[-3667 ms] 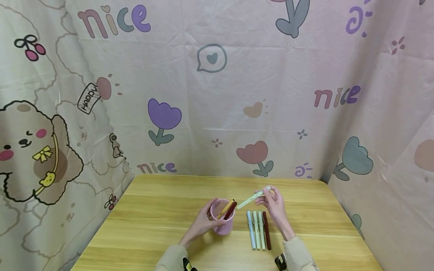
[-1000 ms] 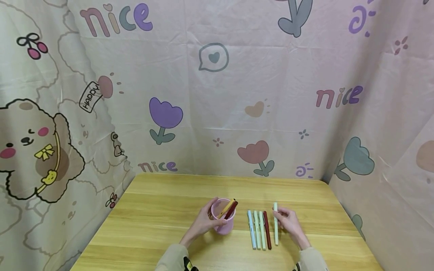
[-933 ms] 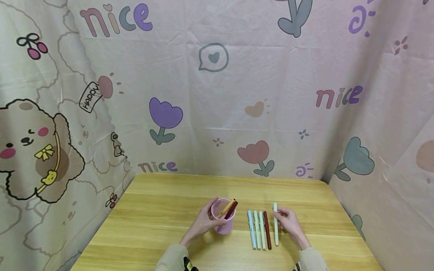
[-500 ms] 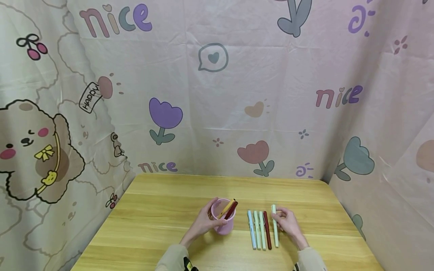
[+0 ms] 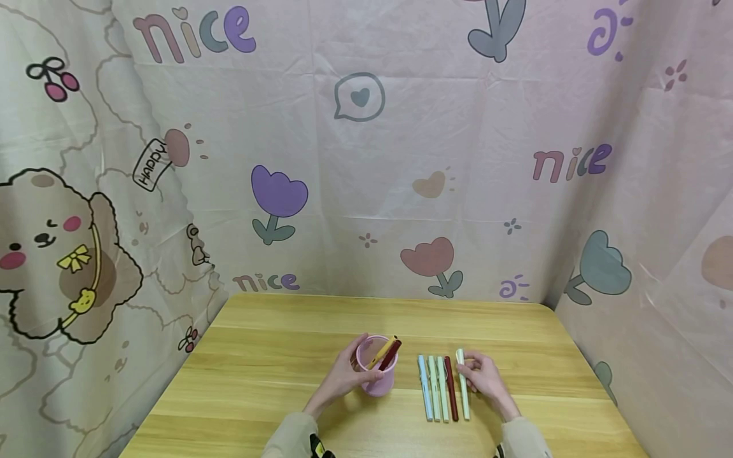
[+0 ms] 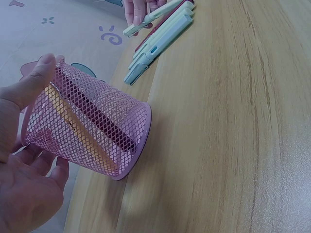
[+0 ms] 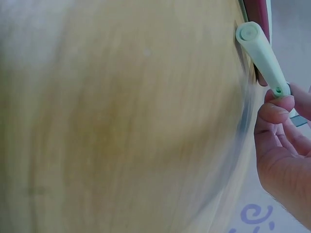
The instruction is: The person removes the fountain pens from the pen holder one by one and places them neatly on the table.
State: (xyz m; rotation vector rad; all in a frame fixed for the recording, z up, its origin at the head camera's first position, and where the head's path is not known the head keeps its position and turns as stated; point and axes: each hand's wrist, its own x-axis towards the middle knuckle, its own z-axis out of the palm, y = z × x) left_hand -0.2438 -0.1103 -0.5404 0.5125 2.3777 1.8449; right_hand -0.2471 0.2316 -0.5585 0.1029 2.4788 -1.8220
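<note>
Head: highest, farthest back, facing forward and down over table (image 5: 275, 331) and curtain (image 5: 366, 165).
Left wrist: close by the cup (image 6: 116, 111), tilted sideways, facing right toward the pens (image 6: 163, 44).
Right wrist: close to the near end of one green pen (image 7: 266, 58), tilted, facing far.
Shared by head and left wrist: cup and pens.

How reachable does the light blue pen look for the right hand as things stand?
Probably not directly: the right hand pinches a pale green pen, and a dark red pen and two other green pens lie between it and the light blue pen.
</note>
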